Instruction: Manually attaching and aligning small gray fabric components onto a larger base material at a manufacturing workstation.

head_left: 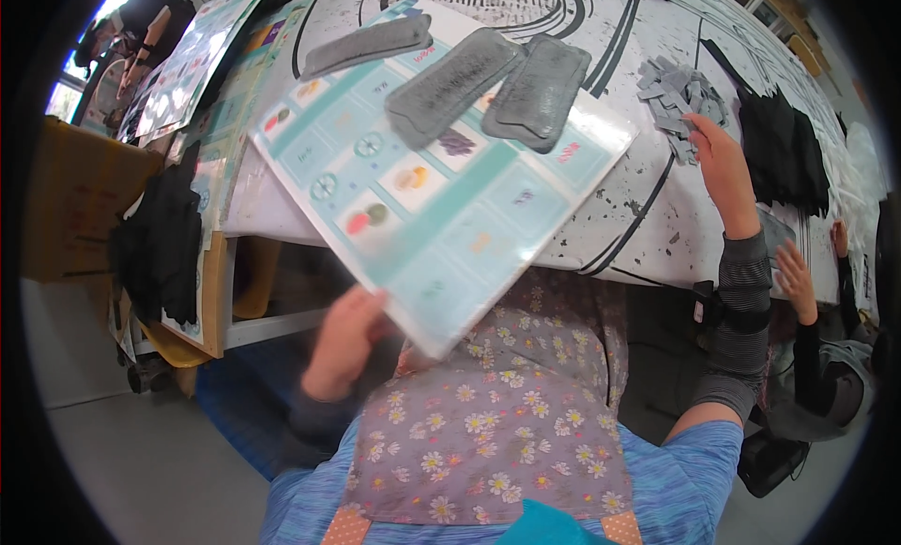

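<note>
A glossy printed sheet (511,249) with teal bands and small fruit and flower pictures lies slantwise, its near corner jutting past the table edge over my apron. At its lower left edge is my left hand (347,343), blurred, with fingers curled closed against the sheet. Three long grey padded pieces, one at the far left (366,46), one in the middle (455,87) and one at the right (540,94), rest on the sheet's far part. My right hand (723,165) reaches to a heap of small flat grey pieces (680,90), fingertips pinched at its near edge.
Black cloth-like stacks lie right of the heap (781,146) and at the left (164,240). A co-worker's hand (796,280) is near the table's right side. More printed sheets (202,61) and a cardboard box (89,202) stand left. The table cover (619,193) has black line drawings.
</note>
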Tool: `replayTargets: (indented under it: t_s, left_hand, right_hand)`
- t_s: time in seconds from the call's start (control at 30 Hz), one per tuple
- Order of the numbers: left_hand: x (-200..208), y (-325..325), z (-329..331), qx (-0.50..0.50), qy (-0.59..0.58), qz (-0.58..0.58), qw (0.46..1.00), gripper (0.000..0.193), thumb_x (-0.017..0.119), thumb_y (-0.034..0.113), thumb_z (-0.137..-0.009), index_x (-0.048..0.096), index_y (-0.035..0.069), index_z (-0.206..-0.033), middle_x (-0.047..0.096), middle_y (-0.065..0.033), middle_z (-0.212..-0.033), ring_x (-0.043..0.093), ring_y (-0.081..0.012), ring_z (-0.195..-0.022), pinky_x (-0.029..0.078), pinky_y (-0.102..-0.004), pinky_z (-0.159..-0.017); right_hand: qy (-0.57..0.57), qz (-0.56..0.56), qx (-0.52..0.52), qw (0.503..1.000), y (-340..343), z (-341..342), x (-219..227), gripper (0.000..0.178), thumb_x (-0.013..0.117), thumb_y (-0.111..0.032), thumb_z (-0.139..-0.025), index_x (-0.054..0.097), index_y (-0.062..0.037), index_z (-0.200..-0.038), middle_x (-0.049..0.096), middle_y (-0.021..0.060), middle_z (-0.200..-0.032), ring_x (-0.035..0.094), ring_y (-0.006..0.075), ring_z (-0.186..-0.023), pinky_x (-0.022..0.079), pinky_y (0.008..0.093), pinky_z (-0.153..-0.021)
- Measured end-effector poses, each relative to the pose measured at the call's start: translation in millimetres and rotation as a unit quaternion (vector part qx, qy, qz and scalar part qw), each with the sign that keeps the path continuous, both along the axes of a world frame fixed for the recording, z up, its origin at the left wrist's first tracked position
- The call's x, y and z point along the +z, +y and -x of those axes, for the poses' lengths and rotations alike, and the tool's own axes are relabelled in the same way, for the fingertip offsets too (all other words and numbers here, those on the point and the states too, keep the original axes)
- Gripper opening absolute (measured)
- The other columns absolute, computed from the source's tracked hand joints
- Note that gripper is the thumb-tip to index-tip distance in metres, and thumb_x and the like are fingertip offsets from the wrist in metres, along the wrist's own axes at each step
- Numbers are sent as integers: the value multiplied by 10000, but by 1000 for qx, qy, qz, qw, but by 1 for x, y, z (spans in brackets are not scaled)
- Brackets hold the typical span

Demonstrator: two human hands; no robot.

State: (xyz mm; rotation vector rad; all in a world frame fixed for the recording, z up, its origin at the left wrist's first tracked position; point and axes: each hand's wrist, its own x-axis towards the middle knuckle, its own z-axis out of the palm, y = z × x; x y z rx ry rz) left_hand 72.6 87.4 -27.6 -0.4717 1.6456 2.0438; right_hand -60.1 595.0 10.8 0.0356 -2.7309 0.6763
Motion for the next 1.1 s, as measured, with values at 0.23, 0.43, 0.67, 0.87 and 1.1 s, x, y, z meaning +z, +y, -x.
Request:
replayTargets:
  t_s: [0.23,0.43,0.67,0.87,1.1]
  left_hand:
    - [-22,-99,34,156,176,147,961,460,443,107,-1064,383,-7,-1506,575,-144,-1382,593,-178,-1212,478,-301,-1023]
    - [-12,-179,80,63,212,273,936,420,522,188,-1066,523,16,-1449,625,-93,-1331,581,-109,-1123,459,-253,-966]
    - [28,-156,116,148,445,619,630,423,591,246,-1037,568,38,-1404,653,-50,-1024,586,-120,-886,490,-274,-800]
    - [74,-6,50,63,484,307,817,275,498,254,-1075,584,12,-977,571,-47,-774,428,-102,-625,318,-225,-585]
    - [88,52,32,-271,533,271,754,216,667,206,-963,654,-10,-950,671,-97,-800,614,-204,-667,432,-285,-583]
  right_hand:
    - [33,16,52,998,-29,-29,17,204,607,-41,-946,671,9,-1133,679,139,-956,625,202,-803,485,289,-739]
    - [18,90,86,992,-58,-57,35,174,633,-11,-931,675,6,-1100,648,69,-921,592,135,-800,466,245,-737]
    - [20,246,65,967,-88,-80,31,137,684,-10,-917,672,2,-1053,665,24,-908,609,95,-812,487,237,-758]
    - [59,281,146,947,-136,-96,28,94,677,7,-917,661,-12,-1007,658,56,-907,628,142,-818,506,268,-751]
    - [13,367,268,890,-171,-116,6,130,700,-50,-902,619,-27,-1001,596,91,-899,610,248,-816,500,341,-720]
